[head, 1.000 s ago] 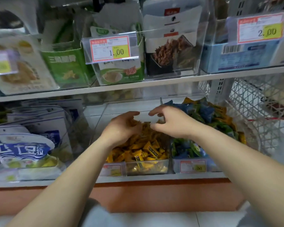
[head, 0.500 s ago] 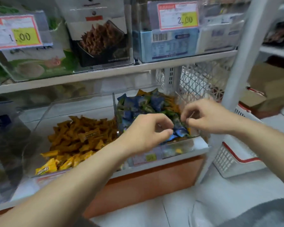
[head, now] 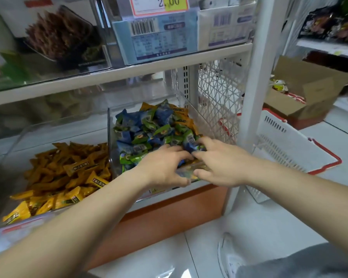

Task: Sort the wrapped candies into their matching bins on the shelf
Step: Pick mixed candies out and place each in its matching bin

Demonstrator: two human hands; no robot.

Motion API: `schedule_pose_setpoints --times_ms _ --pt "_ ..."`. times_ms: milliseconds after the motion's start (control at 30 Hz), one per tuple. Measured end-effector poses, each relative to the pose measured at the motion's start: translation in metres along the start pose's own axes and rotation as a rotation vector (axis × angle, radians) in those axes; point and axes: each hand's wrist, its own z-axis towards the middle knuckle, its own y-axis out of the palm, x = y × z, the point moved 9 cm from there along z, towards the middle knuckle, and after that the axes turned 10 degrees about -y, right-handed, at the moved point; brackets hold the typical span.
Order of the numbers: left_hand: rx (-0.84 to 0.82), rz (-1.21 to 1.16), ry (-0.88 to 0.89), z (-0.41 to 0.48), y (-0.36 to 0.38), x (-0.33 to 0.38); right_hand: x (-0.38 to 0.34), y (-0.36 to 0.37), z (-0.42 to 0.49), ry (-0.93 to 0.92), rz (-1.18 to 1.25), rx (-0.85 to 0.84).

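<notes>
The blue, green and orange wrapped candies (head: 149,125) lie heaped in the right clear bin (head: 198,117) on the lower shelf, beside a second clear bin (head: 28,135) of yellow candies (head: 68,173). Both hands are sunk in the front of the mixed heap, nearly touching: the left hand (head: 163,167) has its fingers curled down among the wrappers and the right hand (head: 221,161) has its fingers bent and spread over them. Whether either one pinches a candy I cannot tell.
</notes>
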Motion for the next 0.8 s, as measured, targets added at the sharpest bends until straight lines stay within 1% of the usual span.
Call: schedule_pose_setpoints --times_ms 100,200,300,367,433,467,533,567,667,800 --pt "0.030 0.023 -0.027 -0.001 -0.003 -0.007 -0.002 -0.004 0.005 0.024 -0.042 -0.018" --pt "0.000 0.010 -0.055 -0.002 0.002 -0.012 0.000 -0.013 0.007 0.008 -0.037 -0.003" --pt "-0.023 -0.159 -0.035 0.000 -0.001 -0.013 0.004 -0.015 0.001 -0.009 0.012 0.011" --pt "-0.055 -0.296 0.013 -0.001 -0.008 -0.015 0.004 -0.023 -0.004 -0.020 -0.022 0.108" --pt "-0.068 -0.388 0.045 -0.005 -0.014 -0.019 0.003 -0.039 -0.007 -0.040 -0.046 0.284" --pt "-0.058 -0.437 0.048 -0.007 -0.017 -0.021 0.002 -0.045 -0.008 -0.055 -0.016 0.367" --pt "0.001 -0.569 0.028 -0.012 -0.025 -0.026 0.004 -0.051 -0.008 -0.056 0.163 0.475" --pt "0.051 -0.633 0.011 -0.014 -0.031 -0.029 0.006 -0.051 -0.007 -0.040 0.279 0.498" --pt "0.191 -0.798 -0.036 -0.017 -0.047 -0.034 0.011 -0.041 0.001 0.040 0.560 0.489" --pt "0.331 -0.978 -0.097 -0.020 -0.059 -0.035 0.006 -0.027 0.008 0.078 1.131 0.433"
